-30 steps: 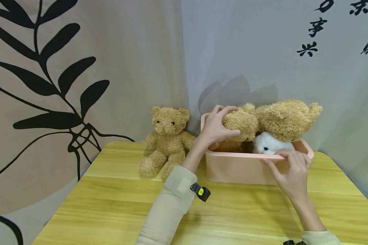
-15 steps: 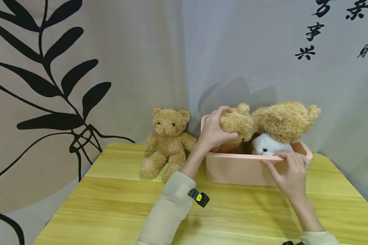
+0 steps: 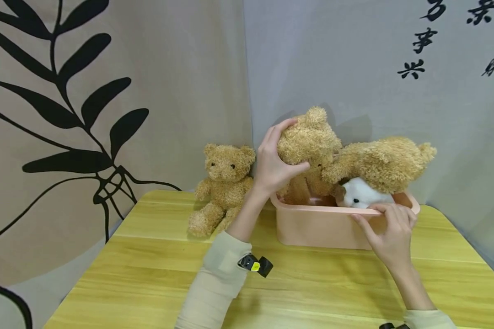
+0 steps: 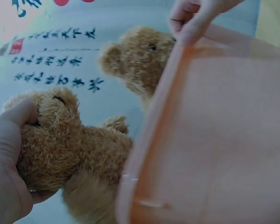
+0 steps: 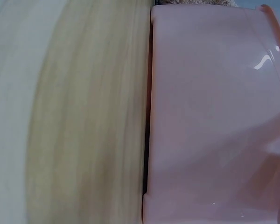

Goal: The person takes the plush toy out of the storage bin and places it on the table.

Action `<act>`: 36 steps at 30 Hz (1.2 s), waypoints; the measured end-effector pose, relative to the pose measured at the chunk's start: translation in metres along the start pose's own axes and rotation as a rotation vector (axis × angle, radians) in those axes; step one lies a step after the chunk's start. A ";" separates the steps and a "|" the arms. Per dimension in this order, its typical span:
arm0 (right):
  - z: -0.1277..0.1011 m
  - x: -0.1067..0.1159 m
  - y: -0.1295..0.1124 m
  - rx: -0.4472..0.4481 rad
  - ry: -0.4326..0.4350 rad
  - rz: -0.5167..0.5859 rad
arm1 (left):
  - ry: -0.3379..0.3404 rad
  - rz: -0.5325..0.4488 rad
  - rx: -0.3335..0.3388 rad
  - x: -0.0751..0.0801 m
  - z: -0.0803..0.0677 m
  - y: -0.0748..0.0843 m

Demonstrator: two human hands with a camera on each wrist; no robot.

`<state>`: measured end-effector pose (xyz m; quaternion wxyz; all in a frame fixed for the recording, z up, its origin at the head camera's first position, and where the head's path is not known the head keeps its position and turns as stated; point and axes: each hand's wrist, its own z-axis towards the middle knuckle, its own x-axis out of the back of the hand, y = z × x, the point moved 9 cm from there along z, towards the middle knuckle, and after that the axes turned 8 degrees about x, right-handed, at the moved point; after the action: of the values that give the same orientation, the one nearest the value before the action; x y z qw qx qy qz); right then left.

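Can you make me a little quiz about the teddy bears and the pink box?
1. True or false: the left hand grips a brown teddy bear by its head.
2. What does the right hand hold? A) the pink box's near rim B) the white plush toy C) the bear sitting on the table
3. Fill in: the sitting teddy bear is on the yellow table, to the ____ of the pink box in the head view.

Key: 1 true; 2 A; 3 left. Also in the box: a white plush toy under a bigger brown bear.
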<state>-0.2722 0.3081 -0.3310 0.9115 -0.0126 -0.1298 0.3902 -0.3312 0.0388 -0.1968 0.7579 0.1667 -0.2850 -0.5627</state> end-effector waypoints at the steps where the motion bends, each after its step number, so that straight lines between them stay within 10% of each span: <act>1: 0.000 0.000 0.000 0.001 0.003 0.000 | 0.014 -0.011 -0.025 0.004 0.002 0.004; 21: 0.000 0.001 0.000 0.013 0.016 0.002 | 0.355 -0.085 -0.375 0.096 0.010 0.068; 36: 0.001 0.001 -0.002 0.023 0.028 0.004 | 0.449 -0.003 -0.353 0.162 0.004 0.071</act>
<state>-0.2705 0.3076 -0.3293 0.9124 -0.0079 -0.1127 0.3934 -0.2463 -0.0918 -0.1135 0.8186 0.1531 -0.0074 -0.5535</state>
